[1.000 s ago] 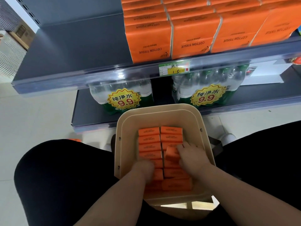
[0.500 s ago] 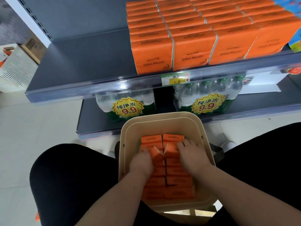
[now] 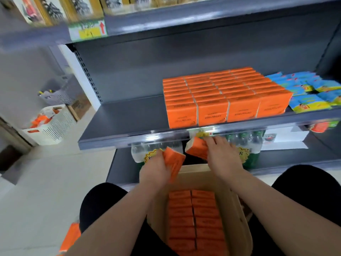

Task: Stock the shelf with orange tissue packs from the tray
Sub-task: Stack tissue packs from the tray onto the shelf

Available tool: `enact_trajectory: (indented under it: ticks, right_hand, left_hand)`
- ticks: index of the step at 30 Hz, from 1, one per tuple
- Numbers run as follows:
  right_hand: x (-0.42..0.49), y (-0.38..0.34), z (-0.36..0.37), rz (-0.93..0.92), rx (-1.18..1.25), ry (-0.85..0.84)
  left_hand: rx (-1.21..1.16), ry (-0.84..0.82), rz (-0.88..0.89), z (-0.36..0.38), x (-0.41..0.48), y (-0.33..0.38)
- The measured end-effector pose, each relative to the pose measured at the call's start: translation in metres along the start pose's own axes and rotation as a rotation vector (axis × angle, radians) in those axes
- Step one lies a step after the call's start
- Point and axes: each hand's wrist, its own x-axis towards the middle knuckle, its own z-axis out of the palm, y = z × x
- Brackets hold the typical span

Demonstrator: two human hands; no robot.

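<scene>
Beige plastic tray (image 3: pixel 195 179): two rows of orange packs (image 3: pixel 195 218) inside.
Grey metal shelf (image 3: pixel 129 119): stacked orange block (image 3: pixel 221 97) right of centre.
Left hand (image 3: pixel 155 170): curled round one orange rectangular tissue pack (image 3: pixel 175 159) above the tray.
Right hand (image 3: pixel 224 157): grips a second orange pack (image 3: pixel 196 149) just below the shelf edge.
</scene>
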Motion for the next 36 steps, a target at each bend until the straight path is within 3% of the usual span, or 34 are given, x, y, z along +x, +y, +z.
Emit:
enact_trajectory:
  ticks: [6, 11, 19, 23, 30, 36]
  right_hand:
    - [0.059, -0.018, -0.062, -0.039, 0.016, 0.195]
    - [0.115, -0.032, -0.083, -0.073, -0.031, 0.261]
    - [0.215, -0.025, -0.082, -0.088, -0.132, 0.186]
    - [0.267, -0.014, -0.072, -0.084, -0.16, 0.164]
    - [0.316, 0.007, -0.041, -0.203, -0.204, 0.147]
    - [0.333, 0.02, -0.038, -0.246, -0.163, 0.181]
  left_hand:
    - [0.038, 0.2, 0.008, -0.078, 0.046, 0.019]
    - [0.158, 0.148, -0.022, -0.105, 0.093, 0.01]
    - [0.323, 0.077, -0.156, -0.118, 0.19, -0.006]
    - [0.361, 0.057, -0.135, -0.11, 0.252, -0.007]
    - [0.474, 0.135, -0.139, -0.092, 0.359, -0.012]
    - [0.376, 0.222, -0.15, -0.068, 0.407, -0.013]
